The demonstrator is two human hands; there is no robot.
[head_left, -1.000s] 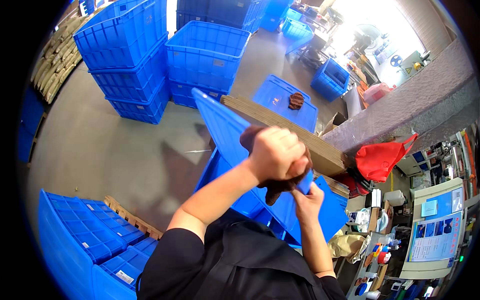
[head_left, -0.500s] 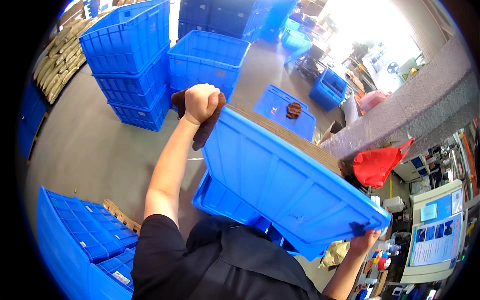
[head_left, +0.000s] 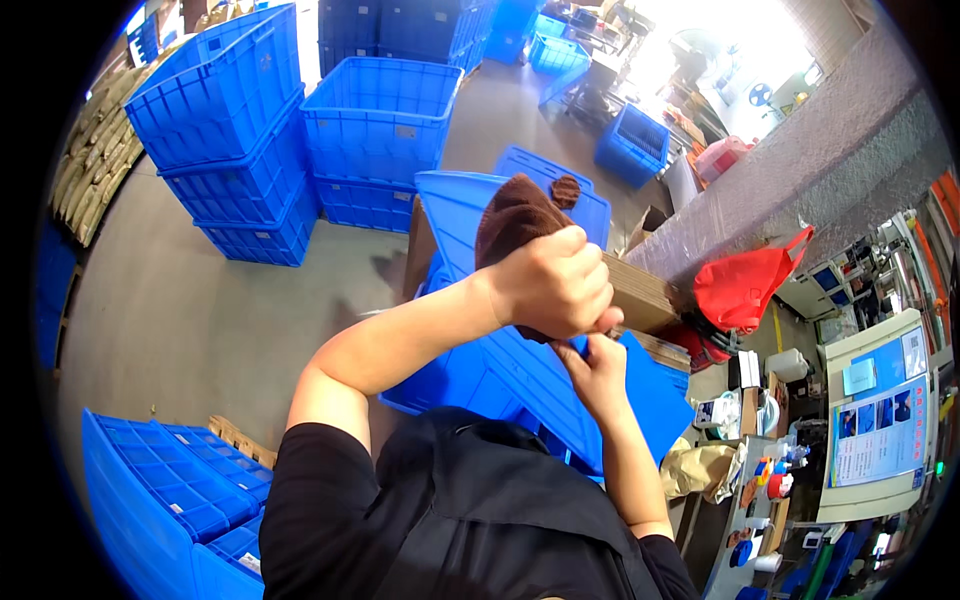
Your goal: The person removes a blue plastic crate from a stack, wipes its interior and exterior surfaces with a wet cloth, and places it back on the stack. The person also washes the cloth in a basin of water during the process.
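Observation:
My left hand [head_left: 555,285] is closed around a brown cloth [head_left: 515,215], which bulges up past the knuckles. Just below it, my right hand [head_left: 600,378] has its fingers pinched together against the cloth's lower end. Both hands meet above a large blue lid [head_left: 455,210], which slants across blue bins in front of my body. My forearms hide much of the lid's middle. A second brown cloth [head_left: 565,191] lies crumpled on another blue lid [head_left: 597,220] farther off.
Stacked blue bins [head_left: 235,150] stand at the far left, beside another bin stack [head_left: 380,125]. More blue crates [head_left: 185,470] fill the near left. Flattened cardboard [head_left: 640,295] and a red bag [head_left: 745,285] sit by the grey pillar [head_left: 790,170]. A cluttered bench [head_left: 740,510] is at right.
My right hand has left the lid's lower right edge and come up to my left hand. The left hand moved right with the cloth, off the lid's corner. The lid now lies lower.

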